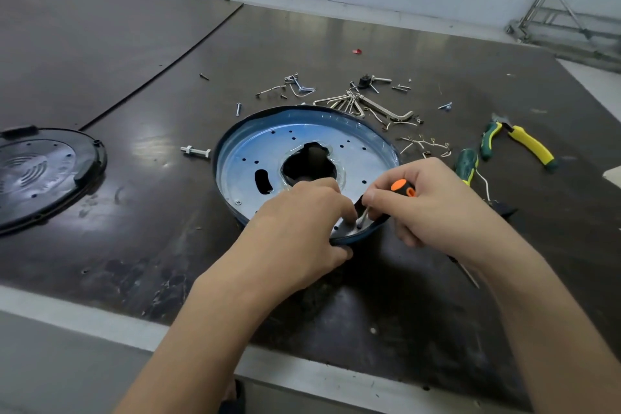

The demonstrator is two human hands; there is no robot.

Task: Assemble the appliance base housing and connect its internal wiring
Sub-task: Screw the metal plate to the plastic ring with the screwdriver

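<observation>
Both grips at the base plate [248, 158].
Rim pinched by left grip [302, 225]; right grip [440, 208] clasps orange screwdriver [401, 185], tip obscured.

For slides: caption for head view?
Right hand works orange-handled screwdriver on round blue metal base plate; left hand grips its rim.
</observation>
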